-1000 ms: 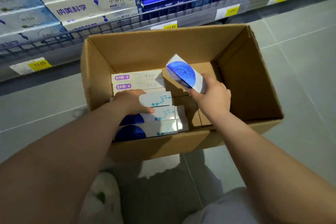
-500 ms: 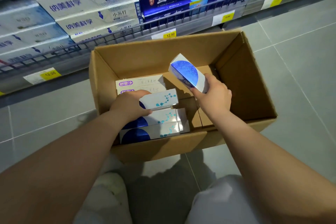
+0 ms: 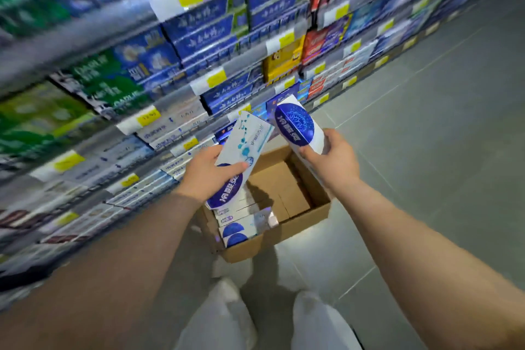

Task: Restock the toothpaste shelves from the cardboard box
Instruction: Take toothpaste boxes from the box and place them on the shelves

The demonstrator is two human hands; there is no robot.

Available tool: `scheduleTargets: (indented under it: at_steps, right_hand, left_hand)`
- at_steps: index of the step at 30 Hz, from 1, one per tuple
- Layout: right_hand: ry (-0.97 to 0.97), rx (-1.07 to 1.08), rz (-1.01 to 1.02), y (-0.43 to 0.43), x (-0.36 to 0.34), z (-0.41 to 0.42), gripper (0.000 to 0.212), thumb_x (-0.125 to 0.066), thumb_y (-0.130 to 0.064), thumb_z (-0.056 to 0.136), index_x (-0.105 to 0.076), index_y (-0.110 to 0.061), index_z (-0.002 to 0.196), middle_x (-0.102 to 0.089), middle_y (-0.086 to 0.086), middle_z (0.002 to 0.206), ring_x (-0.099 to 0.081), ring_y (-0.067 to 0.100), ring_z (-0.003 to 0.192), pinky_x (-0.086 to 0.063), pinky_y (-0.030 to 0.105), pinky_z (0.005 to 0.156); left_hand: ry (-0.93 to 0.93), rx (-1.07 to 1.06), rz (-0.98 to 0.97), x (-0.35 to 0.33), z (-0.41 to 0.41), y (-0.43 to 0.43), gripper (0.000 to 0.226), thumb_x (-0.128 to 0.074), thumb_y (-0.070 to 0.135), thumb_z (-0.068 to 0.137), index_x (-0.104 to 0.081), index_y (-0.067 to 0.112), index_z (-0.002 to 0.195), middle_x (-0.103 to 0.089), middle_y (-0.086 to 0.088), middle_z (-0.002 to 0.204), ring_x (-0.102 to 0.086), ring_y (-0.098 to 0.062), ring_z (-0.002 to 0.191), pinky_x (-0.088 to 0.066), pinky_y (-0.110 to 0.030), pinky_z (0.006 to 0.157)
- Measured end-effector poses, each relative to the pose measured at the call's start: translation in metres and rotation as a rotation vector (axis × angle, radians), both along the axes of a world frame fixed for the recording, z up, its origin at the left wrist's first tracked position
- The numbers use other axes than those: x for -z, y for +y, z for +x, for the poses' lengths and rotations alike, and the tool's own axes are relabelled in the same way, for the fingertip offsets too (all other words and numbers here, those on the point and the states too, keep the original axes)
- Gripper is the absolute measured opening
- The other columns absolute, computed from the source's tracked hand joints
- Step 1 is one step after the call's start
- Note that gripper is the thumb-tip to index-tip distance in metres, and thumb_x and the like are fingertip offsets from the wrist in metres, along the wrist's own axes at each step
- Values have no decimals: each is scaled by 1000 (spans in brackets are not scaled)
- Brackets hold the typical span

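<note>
An open cardboard box (image 3: 309, 214) sits on the floor below my hands, with several white and blue toothpaste cartons (image 3: 241, 224) stacked in its left half. My left hand (image 3: 206, 173) is shut on one white carton with a blue oval (image 3: 241, 156), lifted above the box and tilted up to the right. My right hand (image 3: 335, 156) is shut on a second carton with a blue oval (image 3: 298, 125), held upright above the box's far right corner. The two cartons stand close together without touching.
Toothpaste shelves (image 3: 176, 71) with blue, green, red and white cartons and yellow price tags fill the left and top, blurred by motion. Grey tiled floor (image 3: 426, 150) spreads to the right. My legs in pale trousers (image 3: 227, 318) show at the bottom.
Both hands have lifted out of the box, each with a carton. The view has swung up and away, so the box looks smaller and the upper shelves have come into sight.
</note>
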State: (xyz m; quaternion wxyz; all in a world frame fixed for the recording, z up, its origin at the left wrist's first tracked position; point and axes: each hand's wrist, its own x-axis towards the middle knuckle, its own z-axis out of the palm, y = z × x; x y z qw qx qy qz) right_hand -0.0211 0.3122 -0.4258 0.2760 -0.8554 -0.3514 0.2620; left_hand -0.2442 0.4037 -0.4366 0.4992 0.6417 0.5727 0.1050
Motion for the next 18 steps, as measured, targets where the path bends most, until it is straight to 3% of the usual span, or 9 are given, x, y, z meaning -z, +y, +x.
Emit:
scheduleTargets:
  at_steps: [4,7,13,18]
  right_hand:
    - [-12,77,55,-27,-121,28,51,-68,-47,77,-53,-21,118,-62,2,113,-57,26,102,-47,37,79]
    - [-8,146,129,-46,-170,61,52,-70,-42,76,-53,-22,121,-62,2,117,-57,25,102,-45,33,77]
    - [-23,218,259,-95,-235,169,49,-70,-39,73,-55,-24,116,-62,-1,108,-58,23,98,-49,39,83]
    - [-104,198,319,-134,-273,273,43,-70,-38,72,-56,-26,111,-56,-7,96,-57,21,94,-49,37,82]
  left_hand:
    - [-75,50,50,-119,39,-12,25,-77,40,74,-62,35,93,-68,12,88,-67,-5,74,-56,-28,66]
    - [-136,100,90,-170,81,-21,25,-76,40,75,-61,35,94,-69,13,89,-67,-3,74,-52,-24,61]
    - [-245,148,153,-235,193,-58,27,-76,43,74,-64,34,97,-71,7,99,-70,-15,84,-58,-40,76]
    - [-379,111,168,-265,290,-91,29,-78,40,73,-65,29,96,-72,7,93,-71,-15,81,-59,-40,74]
